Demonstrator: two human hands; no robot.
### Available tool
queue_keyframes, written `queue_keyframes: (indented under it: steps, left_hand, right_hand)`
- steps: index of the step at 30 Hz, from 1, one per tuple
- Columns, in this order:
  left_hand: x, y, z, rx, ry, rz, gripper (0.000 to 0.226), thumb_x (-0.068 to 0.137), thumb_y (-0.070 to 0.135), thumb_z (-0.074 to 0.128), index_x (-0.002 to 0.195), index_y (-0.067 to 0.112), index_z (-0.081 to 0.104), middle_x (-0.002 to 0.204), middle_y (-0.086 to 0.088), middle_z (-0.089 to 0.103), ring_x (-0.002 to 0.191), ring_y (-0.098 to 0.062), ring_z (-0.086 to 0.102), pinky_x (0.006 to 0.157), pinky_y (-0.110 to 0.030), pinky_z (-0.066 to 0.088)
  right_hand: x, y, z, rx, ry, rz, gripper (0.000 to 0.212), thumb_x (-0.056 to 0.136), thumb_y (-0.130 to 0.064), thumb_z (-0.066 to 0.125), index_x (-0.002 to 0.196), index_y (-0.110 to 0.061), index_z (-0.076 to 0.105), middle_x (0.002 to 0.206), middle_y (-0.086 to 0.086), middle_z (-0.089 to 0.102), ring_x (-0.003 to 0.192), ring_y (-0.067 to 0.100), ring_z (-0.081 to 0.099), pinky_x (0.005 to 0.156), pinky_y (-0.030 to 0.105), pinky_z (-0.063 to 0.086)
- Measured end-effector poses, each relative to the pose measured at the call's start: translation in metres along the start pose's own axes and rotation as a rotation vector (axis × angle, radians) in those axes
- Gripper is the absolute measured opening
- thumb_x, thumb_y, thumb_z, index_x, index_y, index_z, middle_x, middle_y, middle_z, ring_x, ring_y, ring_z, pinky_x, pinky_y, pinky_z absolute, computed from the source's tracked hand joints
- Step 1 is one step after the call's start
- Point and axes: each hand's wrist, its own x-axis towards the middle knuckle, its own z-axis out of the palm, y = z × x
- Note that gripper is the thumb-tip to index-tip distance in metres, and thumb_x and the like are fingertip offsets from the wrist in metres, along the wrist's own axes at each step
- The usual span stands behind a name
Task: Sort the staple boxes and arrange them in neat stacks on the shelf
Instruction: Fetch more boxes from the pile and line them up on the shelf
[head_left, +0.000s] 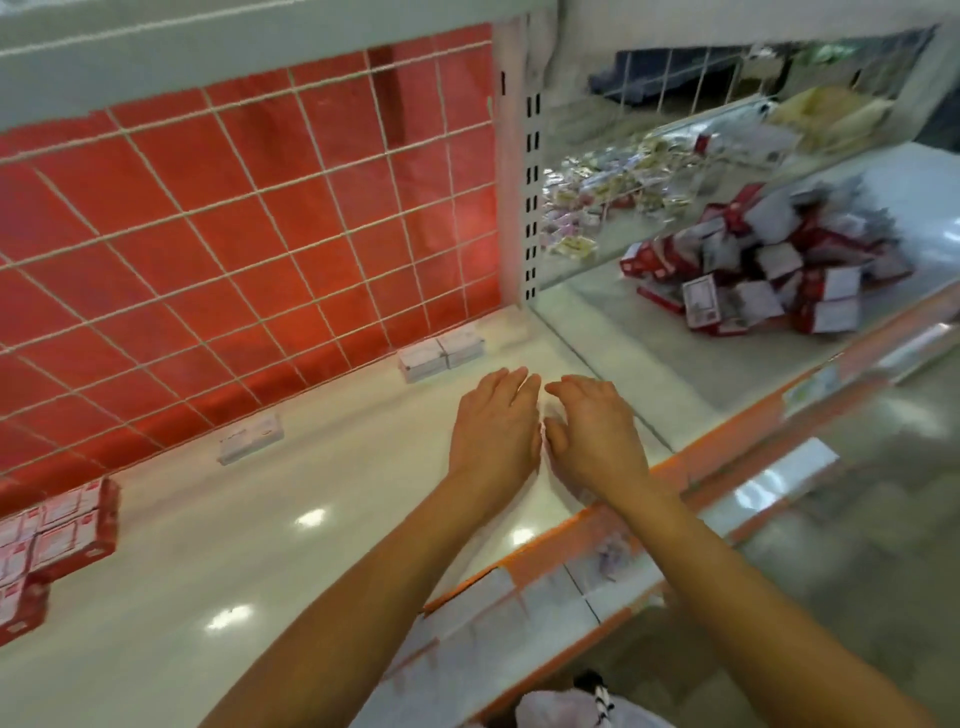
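Staple boxes (769, 270) lie in a loose red-and-white heap in the right-hand bay of a shop shelf (260, 545), beyond a clear divider (582, 338).
A few more sit along the wire-grid back (234, 234), and a neat stack (52, 530) stands at far left. They look like small, light, stiff cardboard, best pinched across the short sides. Left hand (493, 426) and right hand (597, 431) hover palm down, side by side, nearly touching, fingers straight and gripping nothing visible; whether they rest on the shelf is unclear.
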Motion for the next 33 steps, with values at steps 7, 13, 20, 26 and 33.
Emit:
queue_keyframes:
  steps: [7, 13, 20, 26, 33]
  left_hand:
    - [0.061, 0.068, 0.027, 0.028, 0.012, 0.135, 0.052, 0.076, 0.019, 0.066, 0.126, 0.008, 0.056, 0.127, -0.012, 0.059, 0.116, -0.035, 0.053, 0.089, -0.042, 0.046]
    - [0.104, 0.111, 0.045, 0.054, -0.03, 0.178, 0.052, 0.08, 0.021, 0.063, 0.13, 0.01, 0.052, 0.129, -0.011, 0.056, 0.12, -0.035, 0.05, 0.09, -0.044, 0.047]
    - [0.149, 0.141, 0.057, -0.024, -0.049, 0.163, 0.06, 0.083, 0.029, 0.065, 0.135, 0.012, 0.043, 0.124, -0.013, 0.057, 0.107, -0.035, 0.057, 0.085, -0.04, 0.048]
    - [0.183, 0.16, 0.055, -0.15, -0.158, -0.005, 0.059, 0.094, 0.039, 0.052, 0.141, 0.015, 0.027, 0.129, -0.014, 0.053, 0.109, -0.032, 0.058, 0.08, -0.036, 0.046]
    - [0.203, 0.168, 0.058, -0.285, -0.152, -0.213, 0.05, 0.093, 0.042, 0.056, 0.126, 0.007, 0.04, 0.116, -0.014, 0.061, 0.105, -0.031, 0.06, 0.074, -0.031, 0.039]
  right_hand:
    - [0.013, 0.094, -0.022, -0.072, 0.07, 0.081, 0.032, 0.08, -0.02, 0.06, 0.108, -0.006, 0.064, 0.108, 0.013, 0.065, 0.097, 0.037, 0.06, 0.081, 0.041, 0.048]
    - [0.023, 0.154, -0.038, -0.041, 0.166, 0.165, 0.032, 0.072, -0.014, 0.057, 0.101, -0.001, 0.066, 0.101, 0.021, 0.064, 0.089, 0.04, 0.06, 0.078, 0.044, 0.049]
    - [0.045, 0.195, -0.049, -0.002, 0.342, 0.309, 0.031, 0.077, -0.015, 0.047, 0.1, 0.002, 0.06, 0.102, 0.023, 0.06, 0.096, 0.04, 0.054, 0.075, 0.039, 0.046]
    - [0.065, 0.202, -0.06, 0.107, 0.413, 0.496, 0.042, 0.089, -0.032, 0.063, 0.109, 0.004, 0.055, 0.107, 0.026, 0.056, 0.098, 0.04, 0.051, 0.082, 0.041, 0.04]
    - [0.084, 0.213, -0.062, 0.178, 0.319, 0.568, 0.056, 0.091, -0.021, 0.058, 0.137, -0.001, 0.034, 0.126, 0.019, 0.05, 0.117, 0.035, 0.043, 0.097, 0.039, 0.036]
